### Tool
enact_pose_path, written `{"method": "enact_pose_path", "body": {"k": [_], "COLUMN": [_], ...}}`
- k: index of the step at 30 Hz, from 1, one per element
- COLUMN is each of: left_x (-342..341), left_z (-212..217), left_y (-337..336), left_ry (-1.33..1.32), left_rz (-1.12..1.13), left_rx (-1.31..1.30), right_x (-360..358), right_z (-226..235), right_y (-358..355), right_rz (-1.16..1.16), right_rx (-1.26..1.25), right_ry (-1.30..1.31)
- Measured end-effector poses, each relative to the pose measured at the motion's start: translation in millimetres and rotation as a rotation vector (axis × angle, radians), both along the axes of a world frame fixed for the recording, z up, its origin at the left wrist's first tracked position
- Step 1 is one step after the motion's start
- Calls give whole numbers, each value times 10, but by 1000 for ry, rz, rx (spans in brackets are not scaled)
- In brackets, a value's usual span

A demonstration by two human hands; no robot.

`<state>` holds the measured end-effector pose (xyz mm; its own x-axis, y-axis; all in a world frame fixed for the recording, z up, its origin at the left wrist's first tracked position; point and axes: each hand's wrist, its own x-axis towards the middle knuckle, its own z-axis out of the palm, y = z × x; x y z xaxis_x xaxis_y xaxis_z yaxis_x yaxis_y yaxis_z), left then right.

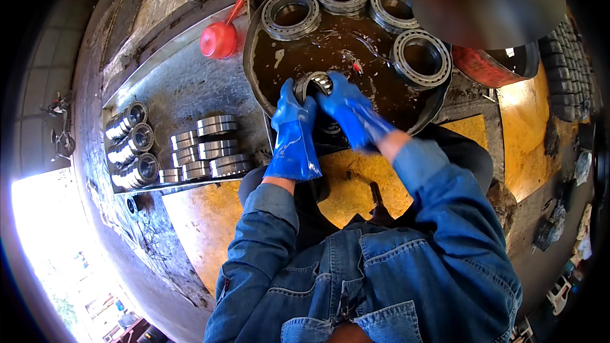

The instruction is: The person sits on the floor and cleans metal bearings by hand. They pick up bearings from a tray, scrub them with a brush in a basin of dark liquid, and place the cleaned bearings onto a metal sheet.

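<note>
In blue rubber gloves, my left hand (293,117) and my right hand (346,105) hold a roller bearing (309,87) between them. The bearing is tilted over the near part of a round metal tub (252,70), and its rollers show beside my right fingers. My left fingers wrap its left side; my right fingers lie on its right side. Brown liquid (324,47) fills the tub. Several large bearings stand in it along the far and right rim, among them one large bearing (290,15) at the far left. Below my hands, part of the tub is hidden.
Left of the tub, a metal tray (171,89) carries stacked bearing rings (216,126), rows of roller bearings (136,143) and a red ladle (218,39). A red drum (502,70) stands at the far right. Yellow boards (524,133) lie on the floor.
</note>
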<state>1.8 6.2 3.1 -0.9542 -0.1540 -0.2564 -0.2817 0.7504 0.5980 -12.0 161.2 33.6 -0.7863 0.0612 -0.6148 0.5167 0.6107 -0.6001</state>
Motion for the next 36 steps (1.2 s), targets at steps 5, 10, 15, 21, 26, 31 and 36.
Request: {"method": "enact_pose_path", "body": {"k": [5, 10, 15, 21, 26, 31, 36], "left_x": [-128, -112, -10, -20, 11, 13, -4], "left_z": [22, -57, 113, 112, 13, 4, 27], "left_y": [204, 223, 112, 246, 171, 166, 182], "left_ry": [-43, 39, 75, 103, 138, 113, 123], "left_rz": [-48, -62, -20, -55, -84, -58, -95], "left_rx": [-50, 28, 108, 182, 255, 310, 275], "right_x": [-654, -9, 601, 677, 688, 641, 621], "right_z": [-679, -793, -219, -7, -22, 47, 22], "right_y": [332, 104, 442, 582, 612, 709, 752], "right_rz": [334, -207, 194, 288, 421, 431, 341], "right_rx": [-277, -130, 66, 132, 117, 69, 60], "right_ry": [162, 242, 26, -31, -65, -133, -55]}}
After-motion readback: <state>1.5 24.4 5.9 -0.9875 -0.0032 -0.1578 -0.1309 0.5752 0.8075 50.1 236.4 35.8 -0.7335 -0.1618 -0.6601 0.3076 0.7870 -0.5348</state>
